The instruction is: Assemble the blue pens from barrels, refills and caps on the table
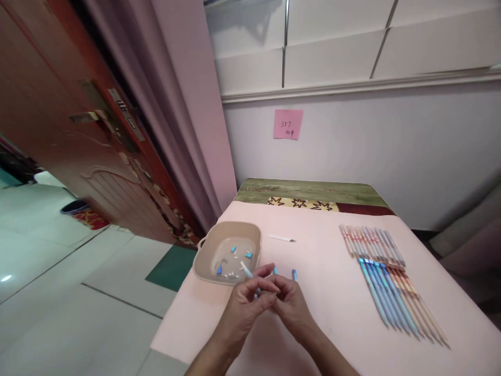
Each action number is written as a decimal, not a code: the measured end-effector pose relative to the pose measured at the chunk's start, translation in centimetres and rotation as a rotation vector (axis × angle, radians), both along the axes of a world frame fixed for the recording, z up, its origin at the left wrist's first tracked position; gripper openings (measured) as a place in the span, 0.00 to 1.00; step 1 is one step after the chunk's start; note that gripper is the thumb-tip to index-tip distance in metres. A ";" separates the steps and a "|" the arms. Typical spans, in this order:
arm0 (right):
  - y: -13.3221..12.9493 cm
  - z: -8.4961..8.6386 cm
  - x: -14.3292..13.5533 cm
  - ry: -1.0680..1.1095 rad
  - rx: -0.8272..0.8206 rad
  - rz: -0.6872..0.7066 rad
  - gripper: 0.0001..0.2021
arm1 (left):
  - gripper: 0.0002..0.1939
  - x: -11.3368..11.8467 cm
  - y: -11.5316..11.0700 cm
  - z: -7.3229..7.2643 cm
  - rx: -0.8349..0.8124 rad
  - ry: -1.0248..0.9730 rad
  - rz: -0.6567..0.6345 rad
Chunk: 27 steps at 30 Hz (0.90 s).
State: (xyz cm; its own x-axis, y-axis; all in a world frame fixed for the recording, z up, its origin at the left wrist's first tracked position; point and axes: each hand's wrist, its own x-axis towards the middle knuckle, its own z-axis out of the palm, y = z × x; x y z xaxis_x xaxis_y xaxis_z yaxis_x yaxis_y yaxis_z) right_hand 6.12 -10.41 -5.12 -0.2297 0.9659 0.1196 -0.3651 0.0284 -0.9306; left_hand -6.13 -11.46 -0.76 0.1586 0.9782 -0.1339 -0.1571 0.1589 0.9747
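My left hand [243, 304] is closed around a slim light blue pen part [248, 270], whose white end points up and left over the tray's near edge. Fingertips of my right hand [294, 304] meet those of the left in a pinch; what they grip is too small and covered to name. Just beyond the right hand, a short blue piece [294, 274] lies on the pink tabletop covering. A second blue piece [275, 270] shows partly behind the fingers. Farther back lies a thin white pen refill [281, 238] with a dark tip.
At left, a beige plastic tray [254, 235] holds several small blue and white bits. To the right lie rows of pens, pale pink ones [370, 243] behind blue [385, 297] and tan ones [418, 305]. A wall [336, 141] stands behind; a wooden door [102, 141] is at left.
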 end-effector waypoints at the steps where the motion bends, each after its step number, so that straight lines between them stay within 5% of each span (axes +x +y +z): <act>1: -0.3 0.0 -0.4 -0.034 0.035 -0.006 0.09 | 0.05 -0.1 -0.2 -0.1 0.016 0.024 0.019; 4: -0.5 -0.3 -0.1 -0.190 0.083 -0.052 0.10 | 0.07 -1.2 -0.3 -0.4 0.103 0.143 0.189; 8: 1.3 -1.8 4.8 -0.394 -0.035 -0.306 0.15 | 0.10 -4.2 0.6 -0.5 0.260 0.348 0.459; 11: 2.4 -2.8 9.3 -0.702 -0.100 -0.526 0.16 | 0.13 -6.0 1.4 -0.5 0.267 0.416 0.559; 14: 2.7 -3.0 11.0 -0.929 -0.079 -0.522 0.13 | 0.15 -6.5 1.9 -0.8 0.232 0.412 0.599; 20: 3.3 -1.3 7.0 -0.924 0.024 -0.381 0.11 | 0.18 -6.9 1.4 -1.2 0.196 0.396 0.594; 24: 4.5 1.3 3.7 -0.900 0.138 -0.308 0.09 | 0.16 -8.2 0.8 -0.6 0.229 0.509 0.597; 27: 6.1 3.4 1.3 -1.085 0.303 -0.273 0.08 | 0.15 -8.9 0.6 -0.2 0.236 0.538 0.597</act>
State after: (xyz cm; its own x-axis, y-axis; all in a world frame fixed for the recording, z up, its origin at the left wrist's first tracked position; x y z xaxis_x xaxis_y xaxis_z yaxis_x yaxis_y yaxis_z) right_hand 7.43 -4.26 -1.74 -0.1416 0.9647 0.2220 0.6739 0.2582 -0.6923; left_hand -15.04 -10.86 -0.96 -0.4219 0.8895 0.1753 0.3460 -0.0208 0.9380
